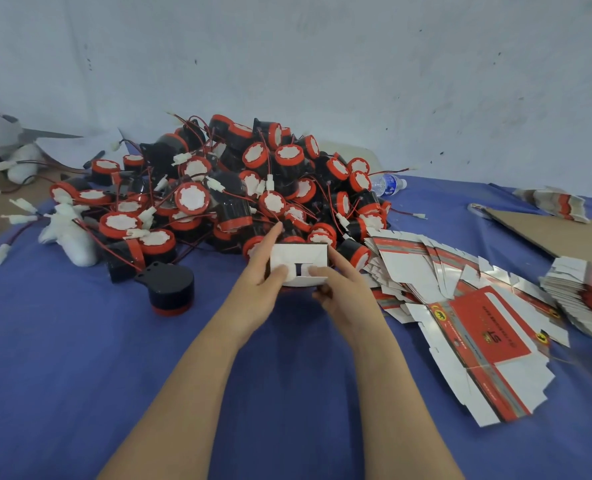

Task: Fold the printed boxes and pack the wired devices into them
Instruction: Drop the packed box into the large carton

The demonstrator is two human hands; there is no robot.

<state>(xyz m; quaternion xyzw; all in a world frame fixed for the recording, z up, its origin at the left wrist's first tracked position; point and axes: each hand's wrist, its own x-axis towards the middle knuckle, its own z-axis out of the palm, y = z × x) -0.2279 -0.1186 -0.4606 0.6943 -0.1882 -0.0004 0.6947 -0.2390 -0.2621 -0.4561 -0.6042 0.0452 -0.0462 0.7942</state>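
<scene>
Two bare forearms reach from the near edge across the blue-covered table (80,375) and meet near its middle; the left hand (261,271) and the right hand (341,292) hold a small folded box (299,259) between them, its white end flaps facing the camera; the left hand grips the box's left side, fingers running up along it and thumb pressing on the flaps; the right hand grips the right side and lower corner, its thumb on the flaps too, just beside the left thumb; just beyond the box lies a large pile of wired devices (253,188), black with red caps, with red leads and white plugs tangled through it; a single device (170,289) lies cap-down apart from the pile, left of the hands; right of the hands flat printed boxes (478,327) lie spread out, red and white, with a stack of blanks (585,296) further right; a water bottle (389,184) lies on its side at the pile's far right edge; a cardboard sheet (557,233) lies far right.
</scene>
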